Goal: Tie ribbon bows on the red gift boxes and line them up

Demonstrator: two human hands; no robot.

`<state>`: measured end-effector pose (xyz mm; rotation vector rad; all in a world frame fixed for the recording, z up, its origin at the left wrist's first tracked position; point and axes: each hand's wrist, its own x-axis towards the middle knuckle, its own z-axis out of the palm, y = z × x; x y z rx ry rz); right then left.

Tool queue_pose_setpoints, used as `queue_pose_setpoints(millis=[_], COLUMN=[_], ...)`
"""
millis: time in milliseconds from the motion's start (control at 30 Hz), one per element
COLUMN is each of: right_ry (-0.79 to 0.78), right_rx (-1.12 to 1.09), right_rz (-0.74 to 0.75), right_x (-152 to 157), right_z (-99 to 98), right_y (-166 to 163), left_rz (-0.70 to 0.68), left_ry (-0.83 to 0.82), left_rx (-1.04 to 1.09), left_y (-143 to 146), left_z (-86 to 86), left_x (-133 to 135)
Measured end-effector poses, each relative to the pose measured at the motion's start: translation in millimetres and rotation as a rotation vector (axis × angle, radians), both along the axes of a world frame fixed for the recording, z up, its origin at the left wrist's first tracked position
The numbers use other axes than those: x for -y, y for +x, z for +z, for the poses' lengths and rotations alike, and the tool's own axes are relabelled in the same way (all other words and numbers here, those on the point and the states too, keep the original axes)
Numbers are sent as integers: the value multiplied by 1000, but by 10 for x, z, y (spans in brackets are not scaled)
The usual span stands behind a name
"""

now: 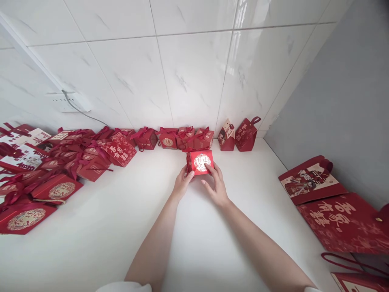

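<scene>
A small red gift box [195, 167] with a round white-and-gold emblem on its front is between my two hands, near the back of the white table. My left hand [182, 181] is closed on its left side, the thumb at the lower front corner. On the right, my right hand [217, 184] holds the box too, with fingers over its right front and the thumb lower down, away from the others. Just behind it, a row of ribbon-tied red boxes, among them one with a round emblem [168, 138], stands against the tiled wall.
Many red ribbon-tied boxes [57, 190] crowd the left side. Two pointed boxes, one bearing a picture [227, 136] and one with a loop handle [245, 136], stand at the back right. Flat red gift bags [340, 219] lie along the grey right wall. A cable [83, 113] runs from a wall socket [71, 102].
</scene>
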<state>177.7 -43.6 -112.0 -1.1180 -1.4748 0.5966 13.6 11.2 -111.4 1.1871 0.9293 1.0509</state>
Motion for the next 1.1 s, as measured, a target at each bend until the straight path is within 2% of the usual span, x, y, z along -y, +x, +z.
queue_pose_setpoints(millis=[100,200,367,533,633,700,800,933,1100], right_ry=[31,81,146,168,180,166,175,160,45], right_rx=[26,115,237,317,339,334,289,135,8], right_rz=[-4,-54,-118,-56,-11,2,-19,-138,-263], right_x=[-8,-16,-8,15,28,29,15,-15,-30], right_z=[11,16,-8,1,22,27,11,-35,-29], right_y=[-2,-1,2,-21,-53,-64,-57,-33,-21], left_rz=[-60,-103,-80,-50,14,28,-73,-221,-253], left_ry=[-91,-108,-34,132,82,21,-16,6,-10], left_rx=[25,19,13,89,74,80,86,1,-154], left_y=[-26,-41,-28,1,-3,-22,-67,-103,-69], left_z=[-18,-22,-8,29,40,41,38,26,37], left_x=[-52,-68,-15,34,29,23,26,42,53])
